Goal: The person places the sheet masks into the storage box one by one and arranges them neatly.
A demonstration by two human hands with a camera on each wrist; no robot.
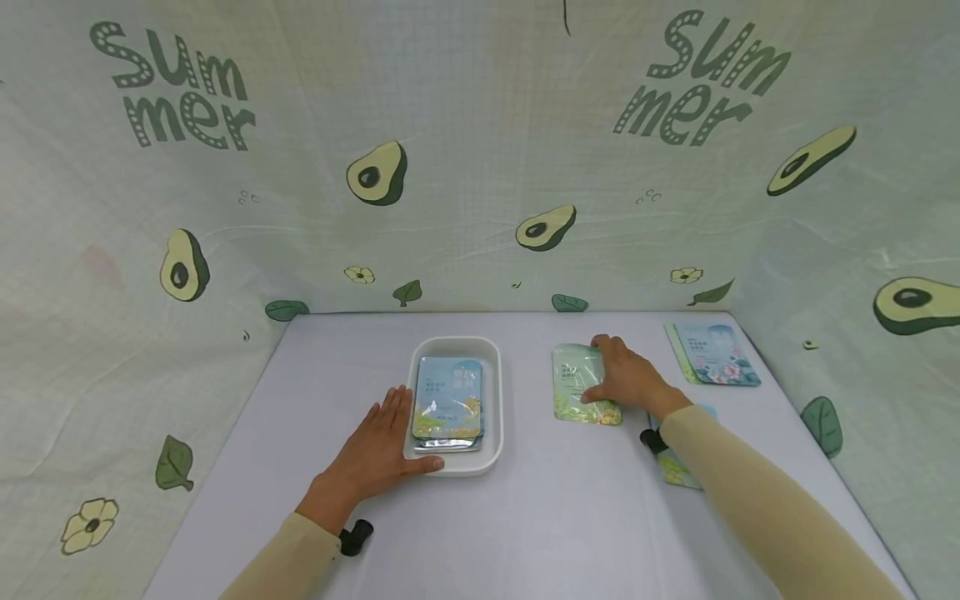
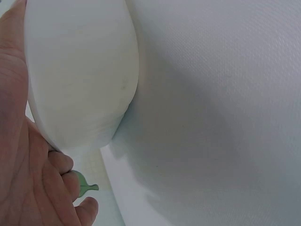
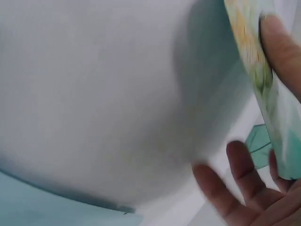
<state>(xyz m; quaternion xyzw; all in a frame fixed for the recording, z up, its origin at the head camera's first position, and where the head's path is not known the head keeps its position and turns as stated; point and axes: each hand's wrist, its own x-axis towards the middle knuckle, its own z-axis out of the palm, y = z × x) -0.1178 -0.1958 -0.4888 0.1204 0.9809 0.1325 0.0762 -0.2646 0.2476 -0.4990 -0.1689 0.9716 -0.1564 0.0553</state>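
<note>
My left hand (image 1: 378,450) rests against the white tray (image 1: 495,400), its straight fingers along the left side and its thumb at the front rim. The left wrist view shows the tray's smooth outer wall (image 2: 80,61) beside the palm. Inside the tray lies a small stack of face mask packets, a blue one (image 1: 448,396) with yellow flowers on top. To the right, my right hand (image 1: 630,379) holds a green face mask packet (image 1: 572,379) by its right side, the thumb on its printed face. In the right wrist view this packet (image 3: 249,52) stands tilted over the table.
At the far right lie a blue packet with pink flowers (image 1: 720,354) and a green one (image 1: 681,354) partly beneath it. More packets (image 1: 678,472) lie partly hidden under my right forearm. A printed avocado cloth (image 1: 465,275) hangs behind the white table (image 1: 555,517).
</note>
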